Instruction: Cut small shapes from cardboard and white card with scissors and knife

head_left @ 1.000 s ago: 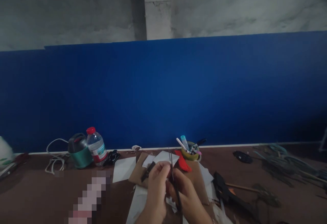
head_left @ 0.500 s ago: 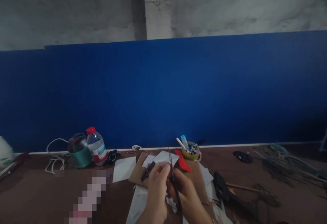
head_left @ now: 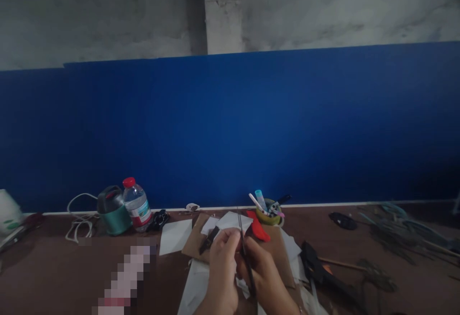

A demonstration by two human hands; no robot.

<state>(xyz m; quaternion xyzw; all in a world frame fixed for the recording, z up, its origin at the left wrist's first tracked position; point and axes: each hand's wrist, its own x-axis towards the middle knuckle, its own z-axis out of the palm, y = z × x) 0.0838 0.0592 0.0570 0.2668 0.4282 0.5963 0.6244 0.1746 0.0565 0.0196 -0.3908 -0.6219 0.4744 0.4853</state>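
My two hands are close together over a sheet of brown cardboard (head_left: 196, 245). My right hand (head_left: 268, 267) is closed around a pair of dark scissors (head_left: 247, 262), whose thin blades point up and away from me. Beside it on the left, my left hand (head_left: 223, 264) is closed, thumb and fingers pinched together close to the blades; what it grips is hidden. White paper pieces (head_left: 230, 220) and a red piece (head_left: 258, 228) lie just beyond my hands. A dark strip-like piece (head_left: 208, 240) rests by my left hand. More white paper (head_left: 196, 281) lies below the cardboard.
A yellow-green holder (head_left: 268, 218) with pens stands behind the cardboard. Leftward are a water bottle (head_left: 137, 207), a green container (head_left: 115, 221) and a white cable (head_left: 77, 228). A black glue gun (head_left: 321, 269) and a wire tangle (head_left: 406, 236) lie right. A blue panel (head_left: 230, 128) stands behind.
The whole view has shifted very slightly. Both hands and the scissors keep nearly the same pose.
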